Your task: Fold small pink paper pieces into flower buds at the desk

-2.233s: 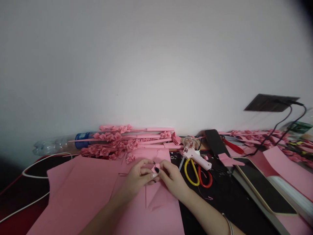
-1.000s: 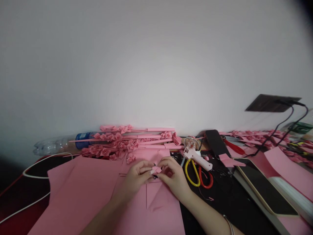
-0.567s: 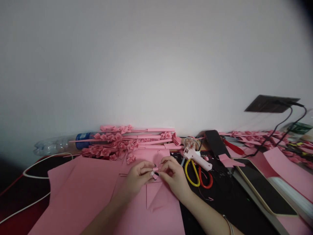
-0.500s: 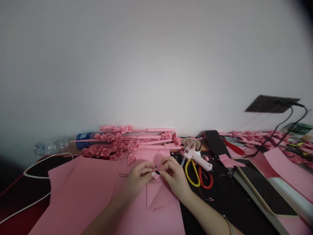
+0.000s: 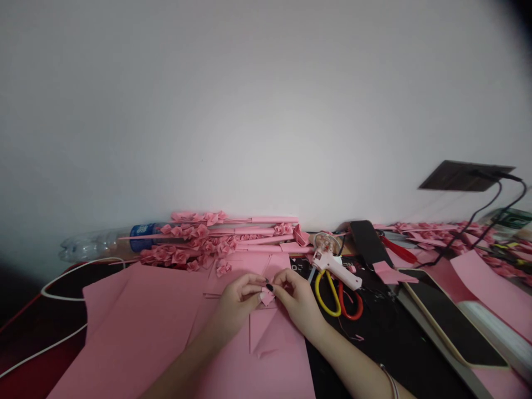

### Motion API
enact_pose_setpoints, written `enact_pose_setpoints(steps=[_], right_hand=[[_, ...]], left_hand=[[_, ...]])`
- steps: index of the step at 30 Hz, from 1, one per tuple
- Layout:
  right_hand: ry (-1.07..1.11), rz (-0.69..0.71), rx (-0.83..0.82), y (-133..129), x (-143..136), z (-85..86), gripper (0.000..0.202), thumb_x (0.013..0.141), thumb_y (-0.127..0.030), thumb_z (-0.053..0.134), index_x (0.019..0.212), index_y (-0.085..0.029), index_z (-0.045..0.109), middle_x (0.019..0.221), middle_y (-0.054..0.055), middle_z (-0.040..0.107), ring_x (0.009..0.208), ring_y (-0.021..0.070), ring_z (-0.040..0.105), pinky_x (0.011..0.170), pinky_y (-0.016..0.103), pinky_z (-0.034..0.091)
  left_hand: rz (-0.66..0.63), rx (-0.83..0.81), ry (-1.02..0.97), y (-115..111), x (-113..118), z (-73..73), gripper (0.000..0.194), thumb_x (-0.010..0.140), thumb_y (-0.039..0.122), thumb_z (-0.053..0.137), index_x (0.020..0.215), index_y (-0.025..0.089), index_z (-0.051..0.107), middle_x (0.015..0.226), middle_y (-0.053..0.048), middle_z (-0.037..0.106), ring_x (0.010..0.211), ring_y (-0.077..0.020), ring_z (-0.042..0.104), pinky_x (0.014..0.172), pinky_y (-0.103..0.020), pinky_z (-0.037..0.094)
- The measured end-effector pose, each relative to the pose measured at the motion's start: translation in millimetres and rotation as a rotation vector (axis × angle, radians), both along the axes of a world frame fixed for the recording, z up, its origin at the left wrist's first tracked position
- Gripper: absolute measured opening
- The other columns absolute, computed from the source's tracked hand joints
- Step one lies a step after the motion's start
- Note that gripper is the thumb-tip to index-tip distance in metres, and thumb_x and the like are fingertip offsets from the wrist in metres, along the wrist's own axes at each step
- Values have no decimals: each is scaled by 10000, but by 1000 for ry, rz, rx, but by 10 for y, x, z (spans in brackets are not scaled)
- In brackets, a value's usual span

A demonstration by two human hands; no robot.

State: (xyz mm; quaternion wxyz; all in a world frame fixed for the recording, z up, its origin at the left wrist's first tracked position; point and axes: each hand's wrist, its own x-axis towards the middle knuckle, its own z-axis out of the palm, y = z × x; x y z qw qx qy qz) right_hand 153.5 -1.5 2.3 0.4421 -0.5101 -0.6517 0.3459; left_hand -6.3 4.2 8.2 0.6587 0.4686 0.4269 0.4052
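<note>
Between my fingertips is a small folded piece of pink paper [image 5: 267, 297]. My left hand [image 5: 241, 295] pinches it from the left. From the other side, my right hand [image 5: 294, 296] grips it between thumb and curled fingers. Both hands are over pink paper sheets [image 5: 274, 338] in the middle of the table. A small pink paper flower [image 5: 223, 269] lies just beyond my left hand. Right of my right hand are scissors [image 5: 327, 296] with one yellow and one red handle, and a pale pink glue gun [image 5: 338, 269] rests across them.
Paper flowers on stems [image 5: 195, 244] are piled along the wall beside a plastic bottle [image 5: 95, 245]. A large pink sheet [image 5: 141, 321] covers the left side. On the right lie a phone [image 5: 453, 318], a black device [image 5: 368, 244] and more paper flowers. Black cables hang from a wall plate [image 5: 465, 175].
The small folded paper has turned between my fingers, and more of its face shows now. My fingers have shifted slightly; both hands stay in about the same place.
</note>
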Motion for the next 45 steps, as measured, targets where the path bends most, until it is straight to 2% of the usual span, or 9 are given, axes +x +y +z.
enact_pose_setpoints(steps=[6, 11, 17, 28, 35, 45], right_hand=[[34, 78, 30, -17, -9, 36, 84, 757, -208, 628, 765, -176, 551, 787, 11, 559, 673, 127, 515, 594, 236, 413], [67, 73, 27, 7, 8, 3, 104, 780, -179, 590, 695, -180, 531, 828, 25, 571, 757, 138, 537, 654, 245, 429], [88, 62, -50, 32, 17, -28, 178, 799, -249, 572, 658, -173, 497, 740, 16, 566, 683, 135, 528, 635, 249, 419], [13, 30, -116, 31, 3, -24, 181, 765, -237, 580, 633, -173, 474, 605, -21, 487, 555, 110, 439, 528, 222, 358], [20, 62, -155, 33, 4, -45, 175, 773, -250, 573, 646, -171, 484, 609, -8, 527, 565, 117, 474, 530, 224, 370], [-27, 65, -177, 31, 10, -19, 196, 784, -276, 566, 639, -173, 486, 594, -7, 539, 546, 116, 481, 510, 216, 369]], left_hand=[[18, -38, -76, 8, -19, 15, 295, 646, 281, 700, 879, 177, 551, 825, -36, 643, 799, -178, 629, 741, -314, 503], [8, -17, -45, 10, -18, 10, 276, 651, 265, 692, 876, 178, 557, 891, -52, 642, 890, -205, 618, 738, -309, 504], [-4, 17, -7, -3, 4, -17, 260, 671, 258, 658, 897, 175, 561, 946, -67, 638, 919, -216, 611, 733, -314, 500], [-18, 64, 36, -10, 16, -36, 256, 675, 199, 630, 913, 162, 542, 878, -65, 647, 835, -189, 616, 715, -290, 471], [-25, 74, 16, -22, 34, -116, 289, 653, 171, 659, 910, 161, 526, 775, -29, 633, 783, -171, 615, 736, -300, 474], [14, 51, -2, -17, 49, -76, 288, 615, 158, 677, 864, 157, 534, 717, -2, 595, 734, -160, 612, 703, -287, 475]])
